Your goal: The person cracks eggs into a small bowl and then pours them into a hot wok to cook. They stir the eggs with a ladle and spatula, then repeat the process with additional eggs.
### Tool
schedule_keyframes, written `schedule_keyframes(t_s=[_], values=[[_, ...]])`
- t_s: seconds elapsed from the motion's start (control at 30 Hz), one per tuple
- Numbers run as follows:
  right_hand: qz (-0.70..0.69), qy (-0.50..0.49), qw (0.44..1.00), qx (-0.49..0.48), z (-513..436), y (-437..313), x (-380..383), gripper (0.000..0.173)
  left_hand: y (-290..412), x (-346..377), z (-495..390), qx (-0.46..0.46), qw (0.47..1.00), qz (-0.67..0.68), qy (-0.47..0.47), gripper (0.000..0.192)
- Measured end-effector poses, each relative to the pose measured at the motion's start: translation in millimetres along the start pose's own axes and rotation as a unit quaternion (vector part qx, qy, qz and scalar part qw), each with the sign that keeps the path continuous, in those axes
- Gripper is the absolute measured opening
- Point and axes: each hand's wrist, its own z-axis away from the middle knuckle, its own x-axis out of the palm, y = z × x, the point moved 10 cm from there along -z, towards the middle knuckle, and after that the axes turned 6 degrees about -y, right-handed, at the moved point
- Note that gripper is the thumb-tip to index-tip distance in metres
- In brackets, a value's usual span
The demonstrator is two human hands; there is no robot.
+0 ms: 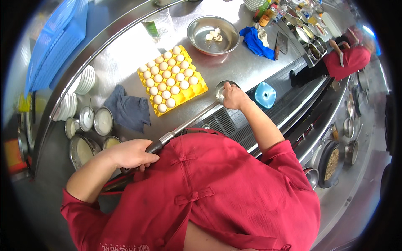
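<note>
My left hand (133, 154) grips the dark handle of a long metal ladle (180, 129) close to my body. The ladle slants up to the right, its round bowl at the counter's front edge. My right hand (235, 96) is over that bowl with the fingers bent down into it; whatever they hold is hidden. Left of the ladle bowl, a yellow egg tray (198, 89) carries rows of pale eggs (170, 82), with some empty cups along its right side. Behind the tray stands a wide steel bowl (194, 33) with several broken eggshells (216, 35) in it.
A grey cloth (131, 109), steel containers (103, 120) and stacked plates (84, 81) lie left. Further right are a blue cloth (256, 42), a cleaver (282, 43) and bottles (267, 15). A blue container (265, 95) stands beyond my right hand; a co-worker (348, 61) stands farther right.
</note>
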Motion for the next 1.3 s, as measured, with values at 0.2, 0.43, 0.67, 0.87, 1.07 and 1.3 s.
schedule_keyframes(t_s=[0.2,0.43,0.67,0.87,1.07,1.3], values=[[0.072,-0.038,0.996,0.023,4,-11,-11,0.045,-7,-2,-5,0.041,0.999,-0.009,-0.019,0.026],[0.082,-0.058,0.993,0.064,20,-41,-42,0.048,-8,-2,0,0.069,0.997,-0.022,-0.026,0.031],[0.105,-0.064,0.991,0.060,14,-50,-49,0.049,-9,-2,7,0.069,0.997,-0.011,-0.021,0.032],[0.128,-0.062,0.989,0.049,12,-58,-54,0.042,-9,-2,8,0.071,0.997,-0.018,-0.019,0.030],[0.140,-0.057,0.987,0.049,10,-59,-62,0.040,-13,-4,11,0.076,0.997,-0.005,-0.014,0.027],[0.135,-0.048,0.987,0.069,16,-68,-75,0.044,-19,-4,4,0.103,0.995,-0.008,-0.009,0.025]])
